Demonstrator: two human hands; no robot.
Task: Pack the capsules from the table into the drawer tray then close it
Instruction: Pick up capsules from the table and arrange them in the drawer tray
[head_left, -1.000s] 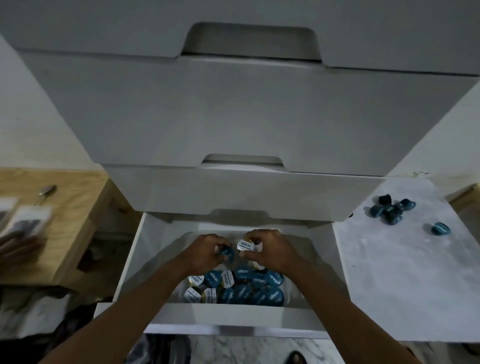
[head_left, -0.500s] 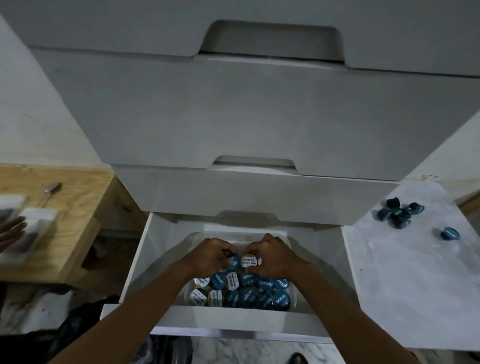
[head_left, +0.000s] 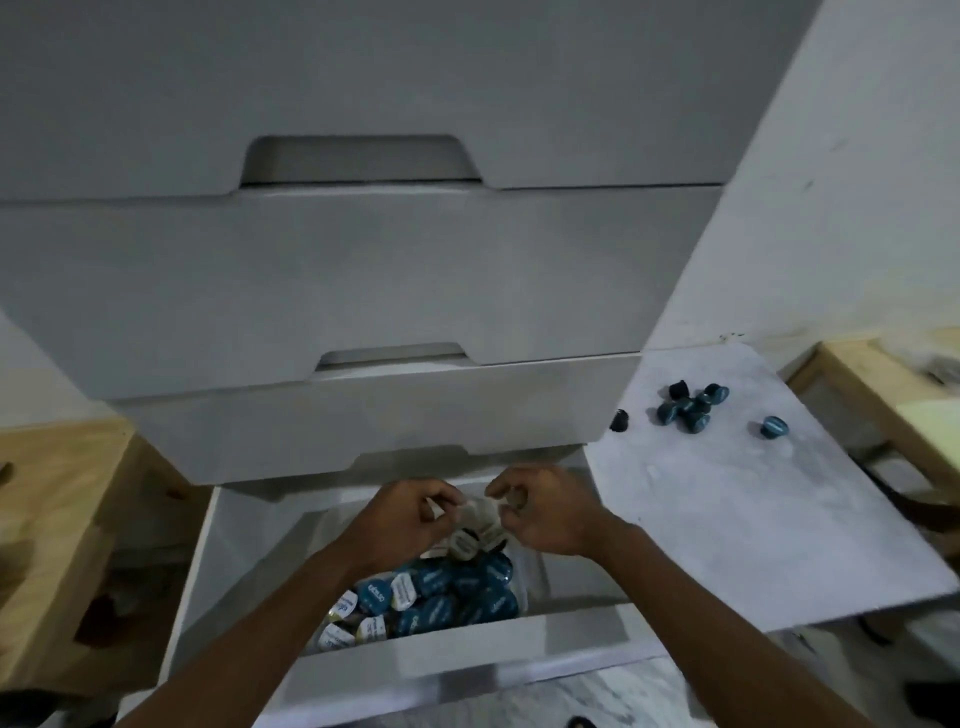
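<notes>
Bottom drawer stands pulled out, front panel nearest the camera, with marbled floor showing under it. Both forearms reach in over the front edge.

Inside sits a clear tray. It holds the packed capsules, lying close together with lids up. Most are blue; several white-lidded ones lie along the left and near side. The lids carry lettering, too blurred to read.

The two hands meet above the tray's far half.
- Left hand: fingers curled in, tips pinching a small bunch of pale capsules.
- Right hand: thumb and fingers curled, pinching the same bunch from the other side.

The bunch hangs between the hands, just over the packed capsules (how many it holds I cannot tell; motion blur). Whether its lowest capsule touches the layer below cannot be told either.

Behind the hands are the upper drawers, stacked and all pushed in. Each has a cut-out grip at its top edge.

Right of the drawer is the table, with a pale marbled top.
- On its far part, the loose capsules sit in a tight blue cluster, touching one another.
- A lone blue capsule lies apart, to the right of the cluster.
- A dark capsule sits at the table's left edge, just beside the drawer unit.

At left is a wooden bench. At far right, past the table, is a wooden shelf. A white wall rises behind.
</notes>
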